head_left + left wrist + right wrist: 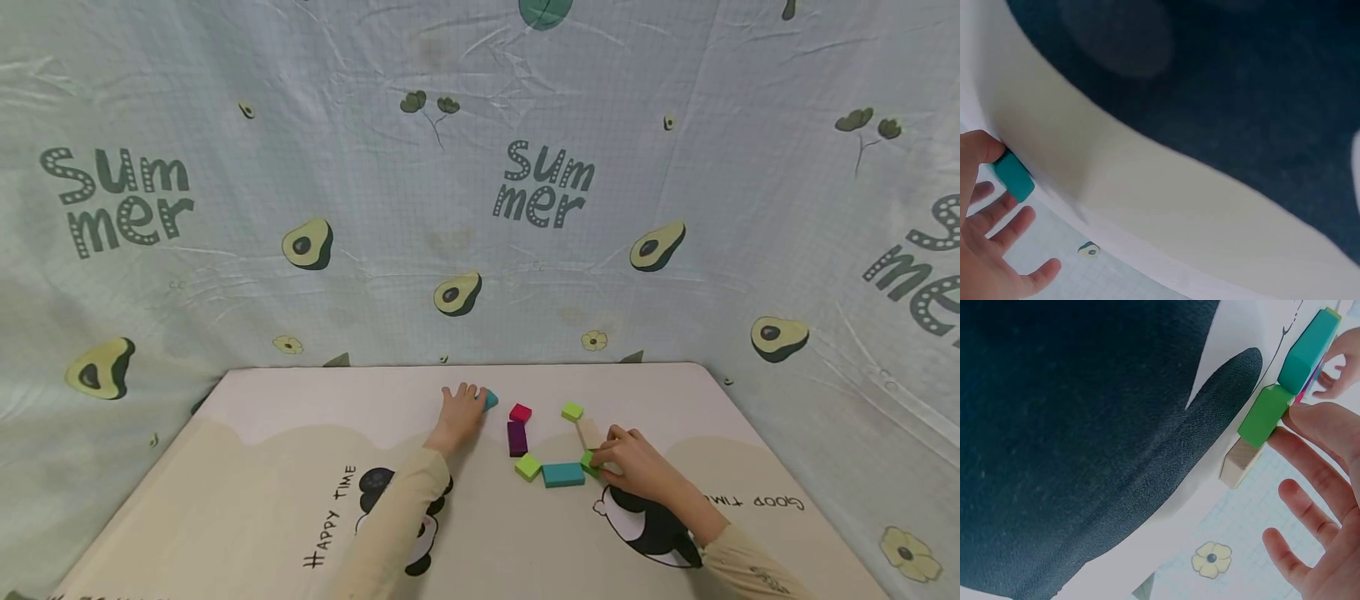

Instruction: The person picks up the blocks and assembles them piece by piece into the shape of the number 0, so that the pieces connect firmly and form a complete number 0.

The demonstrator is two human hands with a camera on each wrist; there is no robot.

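Observation:
At the far side of the table, my left hand (pixel 459 417) pinches a teal block (pixel 1015 176) between thumb and fingers, its other fingers spread. In the head view only a pointed end of that teal block (pixel 491 400) shows past the fingers. My right hand (pixel 637 467) has thumb and index finger at a green block (pixel 1266 415), pinching its edge; the other fingers stand apart from it. This green block forms a corner between a teal rectangular block (pixel 563 475) and a plain wooden block (pixel 589 434).
A lime block (pixel 528 467), a purple block (pixel 517 438) and a red block (pixel 520 413) line the left of a U-shaped row. Another lime block (pixel 572 411) tops its right side. Behind the printed table (pixel 262 483) hangs an avocado-patterned curtain (pixel 375 250).

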